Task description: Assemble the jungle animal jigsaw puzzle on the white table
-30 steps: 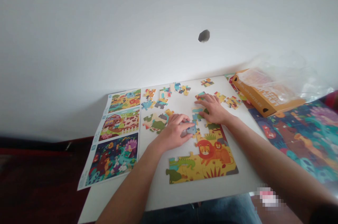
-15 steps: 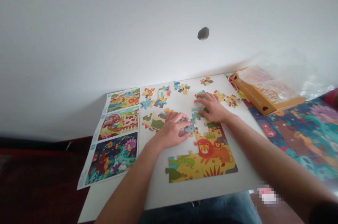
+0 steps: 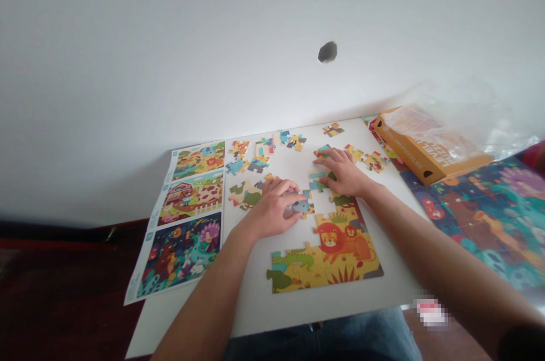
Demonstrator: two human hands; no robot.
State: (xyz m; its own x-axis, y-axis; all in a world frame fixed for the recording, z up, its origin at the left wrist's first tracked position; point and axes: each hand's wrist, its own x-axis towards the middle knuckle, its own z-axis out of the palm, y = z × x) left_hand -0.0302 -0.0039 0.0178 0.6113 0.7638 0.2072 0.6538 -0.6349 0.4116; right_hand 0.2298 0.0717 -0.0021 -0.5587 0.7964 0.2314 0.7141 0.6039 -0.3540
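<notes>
My left hand (image 3: 276, 208) is closed on a blue-grey puzzle piece (image 3: 302, 206), held between thumb and fingers just left of a gap in the joined puzzle. My right hand (image 3: 340, 171) lies with its fingers apart, its fingertips at a green-and-blue piece (image 3: 317, 182) along the upper part of the puzzle. Another small piece (image 3: 322, 151) peeks out by its index finger. Below both hands, the joined section (image 3: 340, 253) shows two lions and a crocodile on yellow ground. My fingers hide parts of the pieces under them.
Loose pieces (image 3: 259, 163) lie at the upper left of the white table (image 3: 255, 310), with more (image 3: 374, 162) at the right. A sheet of three pictures (image 3: 191, 196) lies left. An orange box (image 3: 426, 151) with clear plastic sits on the right, beside a dark finished puzzle (image 3: 489, 219).
My left hand has drawn the blue-grey piece slightly left, away from the gap in the puzzle. My right hand has hardly moved.
</notes>
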